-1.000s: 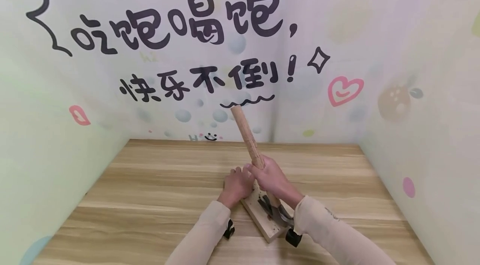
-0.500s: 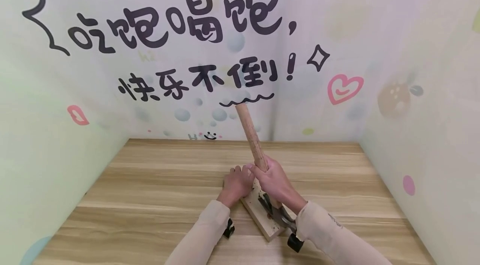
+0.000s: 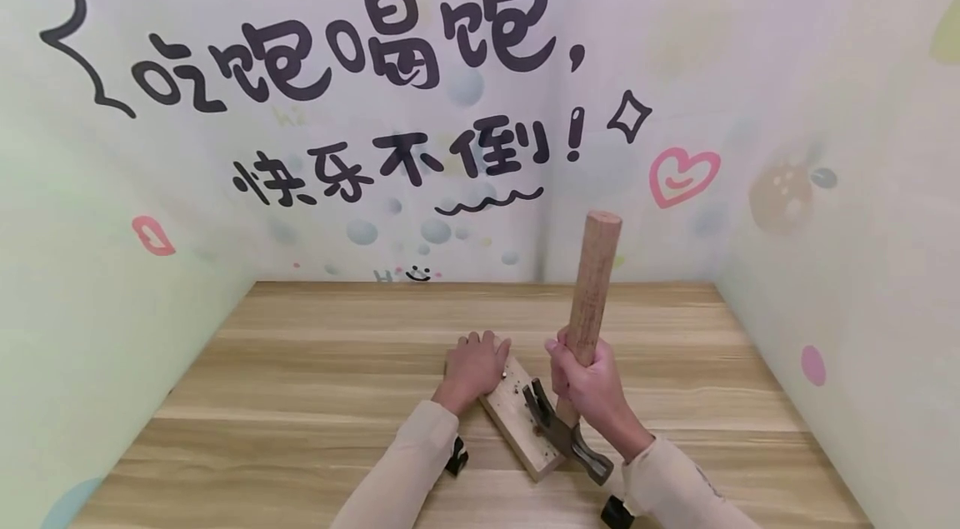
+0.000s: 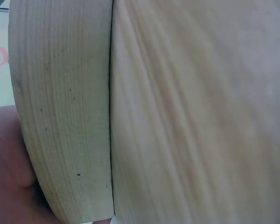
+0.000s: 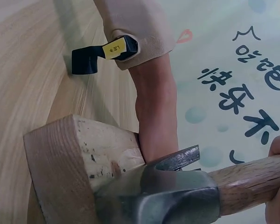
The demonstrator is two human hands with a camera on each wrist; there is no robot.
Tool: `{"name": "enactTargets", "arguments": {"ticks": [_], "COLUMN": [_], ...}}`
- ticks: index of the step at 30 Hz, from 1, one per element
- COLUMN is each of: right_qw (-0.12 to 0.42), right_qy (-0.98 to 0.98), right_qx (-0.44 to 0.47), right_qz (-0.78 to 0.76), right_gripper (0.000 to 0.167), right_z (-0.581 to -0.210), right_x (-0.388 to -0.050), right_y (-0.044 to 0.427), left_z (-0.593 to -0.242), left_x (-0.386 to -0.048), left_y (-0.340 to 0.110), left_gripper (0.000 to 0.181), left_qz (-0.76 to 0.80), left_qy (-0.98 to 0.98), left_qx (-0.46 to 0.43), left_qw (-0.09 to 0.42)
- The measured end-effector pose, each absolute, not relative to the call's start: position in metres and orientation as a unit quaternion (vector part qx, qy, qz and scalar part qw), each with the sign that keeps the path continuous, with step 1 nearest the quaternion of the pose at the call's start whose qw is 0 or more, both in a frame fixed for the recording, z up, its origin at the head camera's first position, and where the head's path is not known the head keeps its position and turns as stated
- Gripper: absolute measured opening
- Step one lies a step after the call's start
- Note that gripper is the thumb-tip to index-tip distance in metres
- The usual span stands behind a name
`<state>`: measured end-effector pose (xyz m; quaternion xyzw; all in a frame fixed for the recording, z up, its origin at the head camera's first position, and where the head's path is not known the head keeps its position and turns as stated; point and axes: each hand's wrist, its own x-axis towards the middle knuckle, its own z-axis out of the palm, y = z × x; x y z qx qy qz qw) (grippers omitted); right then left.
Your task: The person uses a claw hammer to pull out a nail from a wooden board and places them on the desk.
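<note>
A pale wooden board with small dark holes and marks on its top lies slantwise on the table. My left hand holds the board's far end, fingers bent over it; in the left wrist view the board's side fills the left half beside part of the hand. With my right hand I grip the wooden handle of a claw hammer, low down near the head. The handle points up, and the claw is over the board's right side. Whether the claw holds a nail is hidden.
The wood-grain table is bounded by pale printed walls at the back and sides. Black wrist devices hang below both sleeves; the left one shows in the right wrist view.
The hammer's handle has swung from leaning left to leaning slightly right, and my right hand has moved right with it. The board and my left hand have stayed in place.
</note>
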<state>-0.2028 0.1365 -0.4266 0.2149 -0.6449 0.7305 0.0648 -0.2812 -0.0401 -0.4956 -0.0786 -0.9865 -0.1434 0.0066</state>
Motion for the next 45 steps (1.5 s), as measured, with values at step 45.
{"name": "enactTargets", "arguments": {"ticks": [45], "right_qw": [0.092], "right_qy": [-0.586], "right_qx": [0.281], "right_qz": [0.755], "right_gripper": [0.024], "right_z": [-0.409], "right_x": [-0.194], "right_y": [0.145], "left_z": [-0.493], "left_x": [-0.282], "left_y": [-0.053], "left_gripper": [0.042], "left_qz": [-0.241], "left_qy": [-0.966], "left_qx": [-0.084], "left_qw": [0.049]}}
